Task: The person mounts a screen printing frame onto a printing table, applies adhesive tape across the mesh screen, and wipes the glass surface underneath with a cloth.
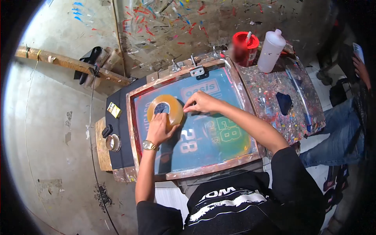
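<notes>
Black, white-printed shirt cloth (227, 211) lay nearest. Left hand (158, 131) fingers grasped a round, glossy amber tape roll (176, 109) over the wood-framed blue mesh screen's (205, 154) left half; right hand (201, 103) fingertips bunched beside it, their hold indiscernible. Smooth white plastic bottle (271, 53): right of the screen.

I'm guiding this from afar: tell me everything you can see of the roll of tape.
The roll of tape is a thick, glossy amber ring, apparently of plastic film, with a pale-edged central opening. One flat face is turned up toward the camera. It is over the left part of the framed screen; whether it touches it is unclear. The left hand holds it, fingers in the opening. The right hand has its fingertips at the right edge; whether they grip any tape is unclear.
</notes>
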`<state>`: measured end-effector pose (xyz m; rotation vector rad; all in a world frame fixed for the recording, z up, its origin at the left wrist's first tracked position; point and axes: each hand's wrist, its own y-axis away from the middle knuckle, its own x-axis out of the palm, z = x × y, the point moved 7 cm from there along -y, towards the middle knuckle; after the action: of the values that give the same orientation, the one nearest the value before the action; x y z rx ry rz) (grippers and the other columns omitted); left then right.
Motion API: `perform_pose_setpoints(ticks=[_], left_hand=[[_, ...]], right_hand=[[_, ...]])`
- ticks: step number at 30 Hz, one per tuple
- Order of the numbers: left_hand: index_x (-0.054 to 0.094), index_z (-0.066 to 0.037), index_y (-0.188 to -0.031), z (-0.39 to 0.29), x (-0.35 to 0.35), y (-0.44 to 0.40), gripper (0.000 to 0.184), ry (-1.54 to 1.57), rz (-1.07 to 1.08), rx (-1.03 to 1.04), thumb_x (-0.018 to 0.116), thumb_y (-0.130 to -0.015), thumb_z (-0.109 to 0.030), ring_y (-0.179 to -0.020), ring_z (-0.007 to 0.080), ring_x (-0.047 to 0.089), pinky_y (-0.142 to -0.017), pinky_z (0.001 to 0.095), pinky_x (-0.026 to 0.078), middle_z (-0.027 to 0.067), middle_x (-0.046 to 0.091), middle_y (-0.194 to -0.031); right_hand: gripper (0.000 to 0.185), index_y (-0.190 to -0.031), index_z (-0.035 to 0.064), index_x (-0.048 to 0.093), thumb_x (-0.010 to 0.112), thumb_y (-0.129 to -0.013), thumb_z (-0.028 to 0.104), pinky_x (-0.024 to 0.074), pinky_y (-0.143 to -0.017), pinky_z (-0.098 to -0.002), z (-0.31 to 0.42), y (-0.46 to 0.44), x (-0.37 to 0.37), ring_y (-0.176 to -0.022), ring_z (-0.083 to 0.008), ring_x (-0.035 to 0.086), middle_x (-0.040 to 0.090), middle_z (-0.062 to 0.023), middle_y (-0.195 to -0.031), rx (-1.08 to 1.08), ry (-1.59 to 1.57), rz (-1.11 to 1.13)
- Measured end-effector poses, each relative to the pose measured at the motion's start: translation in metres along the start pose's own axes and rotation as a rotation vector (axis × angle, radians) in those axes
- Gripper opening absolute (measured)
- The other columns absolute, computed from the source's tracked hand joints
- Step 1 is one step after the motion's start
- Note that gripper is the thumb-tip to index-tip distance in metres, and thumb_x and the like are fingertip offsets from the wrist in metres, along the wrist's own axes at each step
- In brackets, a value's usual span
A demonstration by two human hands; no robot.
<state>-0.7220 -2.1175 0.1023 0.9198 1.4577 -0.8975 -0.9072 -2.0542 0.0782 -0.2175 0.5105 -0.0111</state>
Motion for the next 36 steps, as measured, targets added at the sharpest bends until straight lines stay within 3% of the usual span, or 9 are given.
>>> perform_pose_setpoints(ticks=[3, 9, 13, 17, 19, 22, 23, 27, 36], left_hand=[[0.057, 0.008, -0.113, -0.021, -0.041, 0.019, 0.066, 0.274, 0.058, 0.037, 0.079, -0.082, -0.046, -0.083, 0.0439, 0.067, -0.073, 0.0467, 0.053, 0.0269, 0.068, -0.096], [0.066, 0.007, -0.105, -0.095, -0.108, 0.074, 0.057, 0.88, 0.553, 0.043, 0.08, -0.084, -0.044, -0.058, 0.0218, 0.064, -0.056, 0.0348, 0.05, 0.0149, 0.062, -0.066], [0.067, 0.006, -0.107, -0.11, -0.113, 0.107, 0.058, 0.94, 0.756, 0.055, 0.076, -0.088, -0.048, -0.062, 0.022, 0.066, -0.057, 0.0362, 0.05, 0.0157, 0.067, -0.072], [0.068, 0.006, -0.107, -0.123, -0.141, 0.119, 0.065, 0.49, 0.816, -0.195, 0.074, -0.086, -0.056, -0.073, 0.0307, 0.069, -0.067, 0.0379, 0.055, 0.022, 0.069, -0.083], [0.071, -0.002, -0.114, -0.14, -0.184, 0.113, 0.06, 0.171, 0.254, 0.053, 0.078, -0.083, -0.053, -0.075, 0.0304, 0.07, -0.067, 0.0382, 0.056, 0.0205, 0.07, -0.09], [0.071, -0.017, -0.125, -0.17, -0.249, 0.103, 0.056, 0.107, -0.008, 0.245, 0.082, -0.08, -0.047, -0.077, 0.0257, 0.07, -0.067, 0.0343, 0.056, 0.0167, 0.068, -0.104], [0.069, -0.03, -0.131, -0.176, -0.263, 0.114, 0.056, 0.008, -0.049, 0.275, 0.084, -0.078, -0.04, -0.08, 0.0209, 0.07, -0.068, 0.0278, 0.056, 0.0145, 0.065, -0.117], [0.074, -0.026, -0.12, -0.19, -0.319, 0.153, 0.036, -0.055, -0.183, 0.586, 0.076, -0.084, -0.032, -0.082, 0.0335, 0.071, -0.066, 0.0391, 0.056, 0.0243, 0.068, -0.116], [0.072, -0.02, -0.124, -0.199, -0.332, 0.171, 0.036, -0.039, -0.399, 0.797, 0.067, -0.09, -0.013, -0.069, 0.0344, 0.072, -0.051, 0.0349, 0.055, 0.0245, 0.066, -0.123]], right_hand=[[0.022, -0.097, 0.0, 0.079, 0.078, -0.089, 0.02, 0.0543, -0.066, -0.0287, 0.035, 0.027, -0.008, -0.071, -0.0122, 0.07, 0.076, -0.0064, -0.08, 0.152, -0.344, 0.082], [0.022, -0.096, -0.0026, 0.078, 0.074, -0.094, 0.018, 0.0549, -0.065, -0.026, 0.101, 0.13, -0.002, -0.07, -0.0105, 0.069, 0.076, -0.0076, -0.081, 0.341, -0.673, 0.196], [0.02, -0.098, -0.0041, 0.077, 0.074, -0.093, 0.016, 0.0567, -0.064, -0.026, 0.116, 0.211, -0.034, -0.071, -0.013, 0.07, 0.076, -0.0119, -0.084, 0.354, -0.558, 0.042], [0.015, -0.096, -0.0031, 0.078, 0.076, -0.09, 0.01, 0.0578, -0.063, -0.0272, 0.114, 0.29, -0.087, -0.068, -0.0165, 0.072, 0.076, -0.0133, -0.081, 0.524, -0.495, -0.119], [0.012, -0.095, -0.0025, 0.078, 0.078, -0.087, 0.007, 0.0582, -0.062, -0.0276, 0.147, 0.301, -0.107, -0.066, -0.0173, 0.072, 0.076, -0.0128, -0.079, 0.447, -0.479, -0.124], [0.013, -0.093, 0.0017, 0.079, 0.081, -0.081, 0.003, 0.0594, -0.061, -0.0292, 0.207, 0.312, -0.144, -0.068, -0.0179, 0.072, 0.077, -0.0101, -0.085, -0.077, -0.268, -0.42], [0.012, -0.095, 0.0031, 0.078, 0.079, -0.083, 0.006, 0.0594, -0.062, -0.0276, 0.217, 0.323, -0.153, -0.077, -0.0173, 0.073, 0.077, -0.0085, -0.092, -0.067, -0.211, -0.28], [0.021, -0.099, 0.0102, 0.078, 0.085, -0.081, 0.015, 0.0611, -0.075, -0.0209, 0.282, 0.331, -0.181, -0.087, -0.0125, 0.074, 0.077, -0.0043, -0.096, -0.406, -0.066, 0.112], [0.032, -0.107, 0.0165, 0.079, 0.089, -0.077, 0.021, 0.0601, -0.083, -0.0203, 0.299, 0.33, -0.186, -0.098, -0.0103, 0.071, 0.076, -0.0003, -0.102, -0.473, 0.158, -0.002]])
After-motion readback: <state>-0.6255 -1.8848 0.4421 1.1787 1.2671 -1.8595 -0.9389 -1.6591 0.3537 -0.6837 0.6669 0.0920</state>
